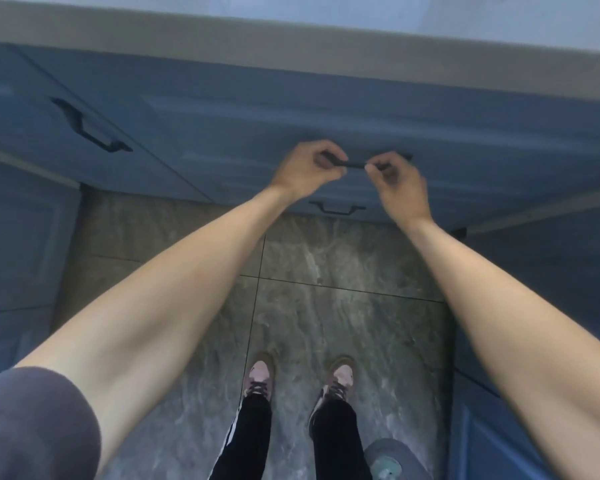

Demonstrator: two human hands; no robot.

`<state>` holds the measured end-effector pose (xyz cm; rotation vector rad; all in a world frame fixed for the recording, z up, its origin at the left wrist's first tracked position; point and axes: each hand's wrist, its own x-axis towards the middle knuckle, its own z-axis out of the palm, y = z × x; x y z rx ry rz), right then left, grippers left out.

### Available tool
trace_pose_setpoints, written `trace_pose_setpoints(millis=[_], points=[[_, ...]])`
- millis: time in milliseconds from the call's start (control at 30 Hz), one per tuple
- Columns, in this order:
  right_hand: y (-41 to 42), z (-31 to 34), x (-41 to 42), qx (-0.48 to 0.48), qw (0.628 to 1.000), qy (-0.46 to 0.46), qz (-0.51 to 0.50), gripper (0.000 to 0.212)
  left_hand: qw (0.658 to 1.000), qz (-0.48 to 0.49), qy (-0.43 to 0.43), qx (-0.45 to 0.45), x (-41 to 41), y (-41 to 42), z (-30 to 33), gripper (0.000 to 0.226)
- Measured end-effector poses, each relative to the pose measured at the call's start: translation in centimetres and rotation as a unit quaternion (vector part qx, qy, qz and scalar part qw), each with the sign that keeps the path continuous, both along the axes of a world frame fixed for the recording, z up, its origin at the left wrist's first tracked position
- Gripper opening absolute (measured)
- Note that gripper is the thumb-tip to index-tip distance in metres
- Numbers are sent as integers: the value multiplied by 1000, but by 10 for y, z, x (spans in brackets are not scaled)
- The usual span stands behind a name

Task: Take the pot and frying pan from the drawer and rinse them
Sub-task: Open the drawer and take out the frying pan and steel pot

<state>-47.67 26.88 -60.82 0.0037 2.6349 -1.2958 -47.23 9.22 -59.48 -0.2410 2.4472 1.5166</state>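
- Nearest the camera: a dark grey short sleeve [32,424] on the left arm; both forearms are bare and reach forward and down.
- Below: pink-and-brown laced shoes [258,375] and black trousers with a white side stripe, standing on grey marbled floor tiles [326,306].
- Left hand [307,168]: fingers curled over the left end of the drawer handle [355,164], thumb beneath; closed around the bar.
- Right hand [395,178]: fingers hooked over the right end of the same bar, thumb and forefinger pinched at it; also closed around it. The two hands are close together, with a short stretch of bar showing between them.
- Handle: a slim black bar, horizontal, on a blue panelled drawer front [291,119]. Frame is motion-blurred; cannot tell whether the drawer is pulled out at all.
- Pot and frying pan: not visible; no drawer interior shows.
- Just under the hands: a second black handle [336,208] on the lower drawer.
- Far left: another black handle [87,128] on a neighbouring blue front.
- Farthest: pale countertop edge [291,39] running above the cabinets.
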Motion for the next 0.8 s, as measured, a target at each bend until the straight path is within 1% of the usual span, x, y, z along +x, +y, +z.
trace_pose_setpoints(millis=[133, 233, 333, 400, 567, 667, 800], points=[[-4, -6, 4, -17, 999, 14, -29, 9, 998, 52, 20, -16, 3, 11, -8, 11], [-5, -4, 6, -17, 999, 16, -39, 5, 997, 62, 27, -23, 6, 13, -8, 11], [-5, -2, 13, 2, 999, 2, -39, 10, 997, 69, 32, -12, 16, 16, -3, 8], [-5, 0, 24, 1, 999, -3, -48, 9, 997, 74, 35, -7, 26, 17, -1, 6], [-7, 12, 55, 13, 997, -41, -56, 2, 997, 81, -6, 9, 55, 22, 7, 5], [-3, 21, 80, 30, 996, -66, -55, 4, 996, 72, -39, 27, 79, 21, 11, 5], [3, 26, 128, 68, 988, -125, -62, 6, 995, 43, -66, 53, 126, 21, 9, 8]])
